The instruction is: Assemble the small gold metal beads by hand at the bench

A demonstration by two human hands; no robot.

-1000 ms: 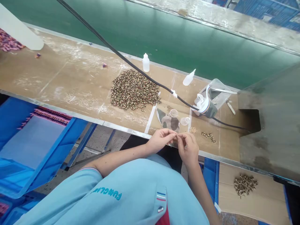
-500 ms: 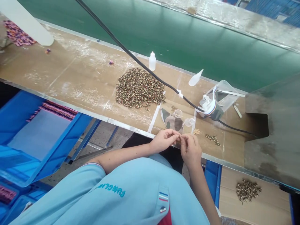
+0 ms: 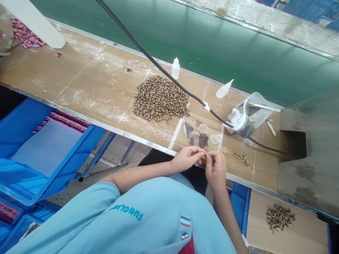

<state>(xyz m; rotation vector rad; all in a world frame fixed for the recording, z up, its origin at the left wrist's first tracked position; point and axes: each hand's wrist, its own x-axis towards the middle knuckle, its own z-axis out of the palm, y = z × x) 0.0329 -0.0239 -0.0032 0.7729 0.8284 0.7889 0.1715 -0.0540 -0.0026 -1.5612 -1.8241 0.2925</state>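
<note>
My left hand (image 3: 187, 158) and my right hand (image 3: 215, 167) meet fingertip to fingertip over the table's front edge. Both are closed in a pinch around something tiny and light-coloured, too small to name. Just beyond them lies a camouflage-patterned cloth piece (image 3: 194, 137), with a small clear round cup (image 3: 203, 128) by its far edge. A second clear round dish (image 3: 215, 138) is to its right. Right of my hands sit a little heap of tan bits (image 3: 224, 149) and a short cluster of dark-and-cream small pieces (image 3: 241, 159).
A large pile of brown-and-cream pieces (image 3: 161, 98) covers the table's middle. Behind stand a white squeeze bottle (image 3: 175, 68) and a tilted one (image 3: 224, 89). A black cable (image 3: 148, 56) crosses overhead to a clear bin (image 3: 261, 100). Blue crates (image 3: 50, 187) stand lower left.
The view has shifted slightly, so the table things appear a little further right. My hands stay together in their pinch, with the right fingers slightly repositioned.
</note>
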